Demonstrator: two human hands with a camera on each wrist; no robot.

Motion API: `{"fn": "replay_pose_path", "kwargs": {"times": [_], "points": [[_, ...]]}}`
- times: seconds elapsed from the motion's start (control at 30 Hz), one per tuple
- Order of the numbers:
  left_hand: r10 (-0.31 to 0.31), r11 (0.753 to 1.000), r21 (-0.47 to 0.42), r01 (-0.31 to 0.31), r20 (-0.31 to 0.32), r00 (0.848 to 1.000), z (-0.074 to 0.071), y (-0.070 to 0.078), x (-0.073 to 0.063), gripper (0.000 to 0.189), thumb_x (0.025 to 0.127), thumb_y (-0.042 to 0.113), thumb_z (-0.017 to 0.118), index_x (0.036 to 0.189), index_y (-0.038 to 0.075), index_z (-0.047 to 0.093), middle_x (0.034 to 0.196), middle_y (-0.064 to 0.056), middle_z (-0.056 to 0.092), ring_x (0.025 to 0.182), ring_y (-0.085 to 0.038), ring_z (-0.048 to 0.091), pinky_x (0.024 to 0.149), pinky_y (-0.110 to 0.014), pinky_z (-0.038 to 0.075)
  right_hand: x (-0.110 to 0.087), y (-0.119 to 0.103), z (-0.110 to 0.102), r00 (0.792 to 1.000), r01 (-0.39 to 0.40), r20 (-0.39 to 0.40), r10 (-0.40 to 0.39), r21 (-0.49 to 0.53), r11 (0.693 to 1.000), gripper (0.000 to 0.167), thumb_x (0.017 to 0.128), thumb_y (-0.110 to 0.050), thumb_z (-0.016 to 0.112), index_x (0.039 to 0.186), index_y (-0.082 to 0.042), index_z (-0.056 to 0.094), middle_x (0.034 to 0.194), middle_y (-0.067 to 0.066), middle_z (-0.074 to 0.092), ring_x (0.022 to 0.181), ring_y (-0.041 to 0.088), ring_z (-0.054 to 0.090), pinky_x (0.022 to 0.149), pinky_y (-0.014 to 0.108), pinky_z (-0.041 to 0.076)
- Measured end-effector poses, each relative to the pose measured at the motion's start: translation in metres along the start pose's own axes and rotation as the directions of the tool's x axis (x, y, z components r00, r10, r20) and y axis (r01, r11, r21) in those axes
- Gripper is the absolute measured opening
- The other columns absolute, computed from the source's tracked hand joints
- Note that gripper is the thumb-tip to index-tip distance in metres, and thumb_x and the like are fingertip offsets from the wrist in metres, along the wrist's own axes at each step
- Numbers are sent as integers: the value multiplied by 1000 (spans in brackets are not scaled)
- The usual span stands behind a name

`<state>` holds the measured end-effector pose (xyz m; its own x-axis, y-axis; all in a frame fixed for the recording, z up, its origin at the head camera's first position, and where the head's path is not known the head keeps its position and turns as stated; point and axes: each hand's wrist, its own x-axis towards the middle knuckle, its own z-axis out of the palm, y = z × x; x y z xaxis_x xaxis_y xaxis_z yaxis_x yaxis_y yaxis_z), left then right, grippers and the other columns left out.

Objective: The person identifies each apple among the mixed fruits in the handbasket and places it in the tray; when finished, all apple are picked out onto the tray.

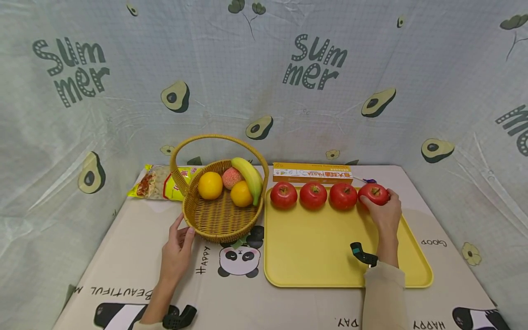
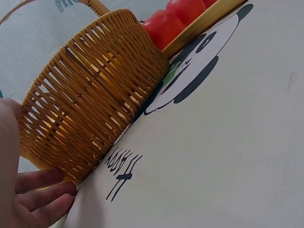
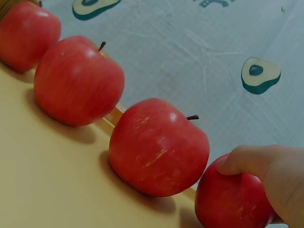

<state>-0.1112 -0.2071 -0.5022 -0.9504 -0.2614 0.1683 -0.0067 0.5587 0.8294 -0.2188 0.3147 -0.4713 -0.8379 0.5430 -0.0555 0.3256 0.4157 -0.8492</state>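
Note:
A row of red apples (image 1: 313, 195) stands along the far edge of the yellow tray (image 1: 313, 247). My right hand (image 1: 384, 213) grips the rightmost apple (image 1: 373, 193), thumb on its near side; in the right wrist view this apple (image 3: 232, 197) sits beside its neighbour (image 3: 159, 147). To the left stands a wicker basket (image 1: 220, 224) with two oranges (image 1: 210, 185), a banana (image 1: 249, 176) and a round pinkish-red fruit (image 1: 232, 178). My left hand (image 1: 177, 250) is at the basket's near left side. In the left wrist view its fingers (image 2: 47, 192) are extended at the lower wickerwork.
Behind the tray lies an orange pasta box (image 1: 312, 173), with a small purple-ended object (image 1: 370, 181) to its right. A yellow food packet (image 1: 161, 182) lies behind the basket's left side. A printed cloth (image 1: 231, 59) hangs around the table's back and sides.

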Motion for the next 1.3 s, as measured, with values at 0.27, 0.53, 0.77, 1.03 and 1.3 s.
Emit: {"fn": "replay_pose_path", "kwargs": {"times": [0.27, 0.53, 0.77, 1.03, 1.3], "points": [[1, 1000, 2, -1, -2, 1000, 0, 1, 0, 56, 107, 35, 45, 158, 24, 28, 128, -20, 67, 110, -34, 68, 87, -10, 45, 4, 4, 0, 1000, -18, 14, 18, -1, 1000, 90, 96, -39, 64, 161, -7, 11, 164, 21, 24, 150, 40, 28, 120, 54, 33], [4, 1000, 4, -4, -6, 1000, -1, 1, 2, 56, 107, 36, 45, 158, 24, 28, 128, -20, 67, 111, -35, 68, 88, -13, 47, 7, 7, 3, 999, -40, 21, 41, -29, 999, 93, 97, -47, 60, 162, -8, 5, 166, 21, 17, 152, 40, 23, 120, 56, 31], [1, 1000, -4, -1, -7, 1000, 0, 1, 2, 56, 107, 36, 45, 159, 24, 28, 128, -20, 67, 111, -35, 68, 89, -15, 48, 8, 5, 1, 998, -42, 37, 44, -52, 998, 96, 96, -49, 59, 162, -9, 1, 167, 22, 13, 153, 41, 19, 120, 58, 29], [-8, 1000, -24, 8, -4, 1000, 3, 1, -1, 56, 106, 36, 47, 158, 24, 29, 129, -21, 66, 111, -35, 68, 88, -16, 49, 0, -2, -11, 1000, -12, 26, 13, -59, 998, 97, 96, -53, 57, 162, -11, -1, 167, 21, 11, 153, 42, 18, 119, 60, 29], [-2, 1000, -30, 0, -56, 998, 2, 6, 4, 57, 105, 35, 49, 156, 14, 35, 139, -20, 57, 122, -37, 61, 99, -54, 51, -10, -23, -19, 993, 119, 32, -116, -128, 985, 91, 96, -47, 59, 162, -11, 7, 167, 21, 14, 153, 42, 18, 117, 62, 32]]}}
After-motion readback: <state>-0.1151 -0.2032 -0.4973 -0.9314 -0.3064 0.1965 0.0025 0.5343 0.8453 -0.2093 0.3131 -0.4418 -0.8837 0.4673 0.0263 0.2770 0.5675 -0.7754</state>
